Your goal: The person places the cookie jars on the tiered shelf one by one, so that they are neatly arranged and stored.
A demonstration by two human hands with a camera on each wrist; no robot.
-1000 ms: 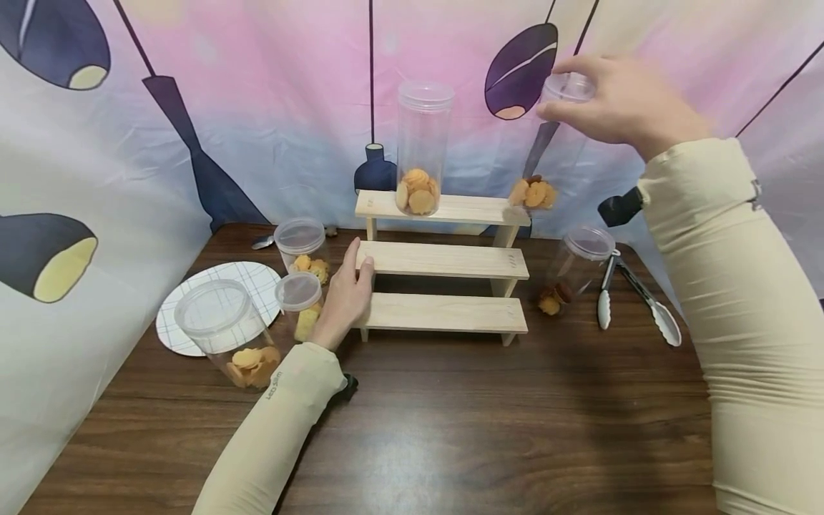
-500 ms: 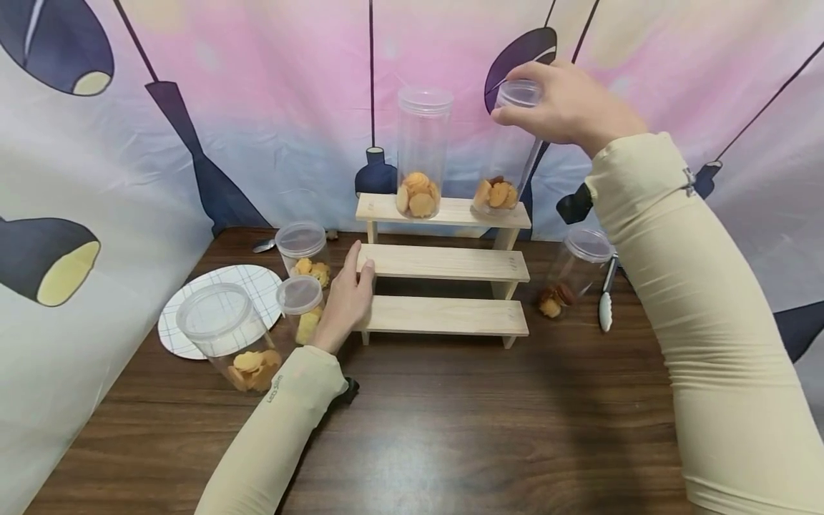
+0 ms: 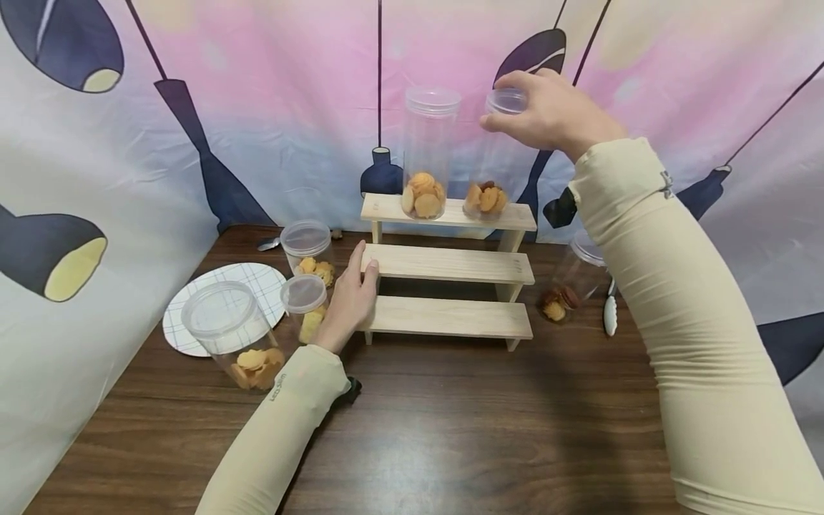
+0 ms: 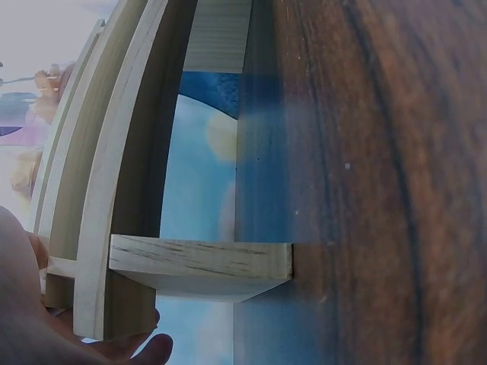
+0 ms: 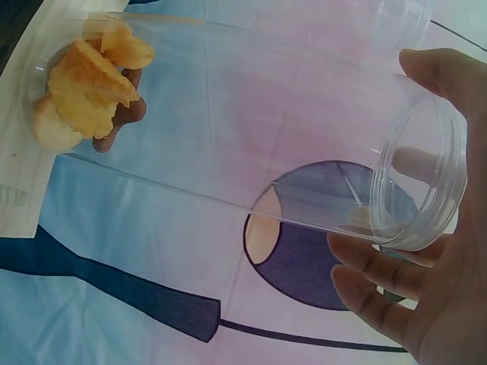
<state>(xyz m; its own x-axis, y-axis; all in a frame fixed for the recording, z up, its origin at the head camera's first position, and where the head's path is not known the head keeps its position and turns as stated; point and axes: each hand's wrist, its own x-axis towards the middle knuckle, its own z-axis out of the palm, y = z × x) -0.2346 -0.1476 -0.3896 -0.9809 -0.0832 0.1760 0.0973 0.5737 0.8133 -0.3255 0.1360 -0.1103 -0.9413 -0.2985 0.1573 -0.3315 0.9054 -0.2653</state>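
Right hand: my right hand [image 3: 553, 114] grips the lid end of a tall clear jar [image 3: 492, 161], fingers [image 5: 380, 277] curled round the rim.
Jar: it stands on the top step of a wooden stand [image 3: 450, 268], at the right end, with cookies [image 3: 486, 198] in the bottom.
Neighbour: a second tall jar [image 3: 428, 150] stands just beside it at 9 o'clock, also on the top step.
Left hand: my left hand [image 3: 347, 300] lies flat and relaxed against the left end of the stand's middle step, fingers straight.
At 9 o'clock of the stand: 3 shorter jars [image 3: 305, 247] and a checked plate [image 3: 193, 315] on the brown table [image 3: 450, 429].
At 3 o'clock of the stand: 1 more jar [image 3: 569, 286], partly behind my right sleeve.
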